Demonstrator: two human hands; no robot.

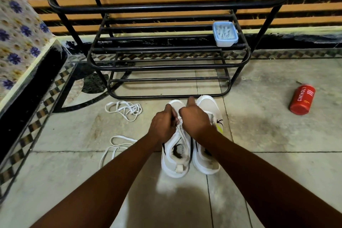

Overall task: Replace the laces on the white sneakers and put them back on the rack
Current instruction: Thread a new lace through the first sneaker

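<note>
Head camera: 2 white sneakers stand side by side on the tiled floor (262,135), toes pointing at the foot of a black metal rack (166,66), just short of its lowest bar. Both hands sit over the lacing of the left sneaker (175,169). The left hand (162,126) has its fingers curled in tight, pinching at the eyelets, where a white lace (179,132) shows beneath the knuckles. The right hand (194,119) is also curled narrow around that lace, thumb stretched forward over the toe; exactly how much lace each hand holds is hidden. The right sneaker (205,102) touches its partner and is partly covered by the right forearm. 2 loose laces lie on the floor to the left, 1 tangled (123,110) near the rack, 1 looped (114,146) beside the left forearm. A small blue box (225,33) rests on the rack's right end. A red can (302,100) lies on its side well off to the right
</note>
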